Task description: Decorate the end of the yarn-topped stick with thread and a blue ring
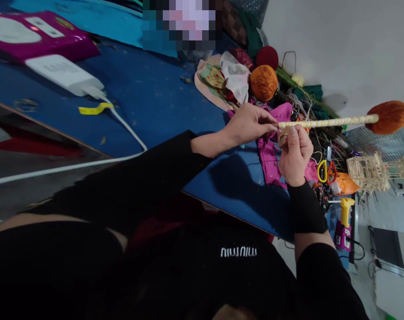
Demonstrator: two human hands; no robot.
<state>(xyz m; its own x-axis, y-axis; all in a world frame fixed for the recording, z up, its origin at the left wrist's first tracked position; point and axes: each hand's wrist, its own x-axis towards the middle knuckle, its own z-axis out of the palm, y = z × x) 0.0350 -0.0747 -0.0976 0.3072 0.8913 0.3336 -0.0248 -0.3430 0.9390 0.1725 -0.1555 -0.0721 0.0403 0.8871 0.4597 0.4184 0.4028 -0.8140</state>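
Black shirt (pixel 188 271) w/ white lettering fills the bottom of the view, nearest the cam; both sleeves reach over the blue counter (pixel 148 102). Main relation: the wrapped stick's (pixel 335 122) long axis runs L to R across the person's front, nearly level in view, rising a touch toward the R. Its L end sits at the L hand (pixel 251 123); its far R end carries an orange ball (pixel 388 118), well apart from both hands.

L hand is nearer that bare end, pinching it btwn thumb & fingers. R hand (pixel 297 153) sits just below the stick, on the body side, a bit right of the L fingertips; thumb & curled fingers grip a small tan piece (pixel 283 137), prob. tape or paper. Can't tell if the R fingers also touch the stick. So the stick is at the L fingertips, directly above the R hand, most of its length sticking out to the R, apparently held up off the counter.

Pink cloth (pixel 270 162) lies under/beside the hands; a 2nd orange ball (pixel 264 83) is above the L hand. Scissors (pixel 326 168) & a yellow glue gun (pixel 346 211) lie R of the R hand.
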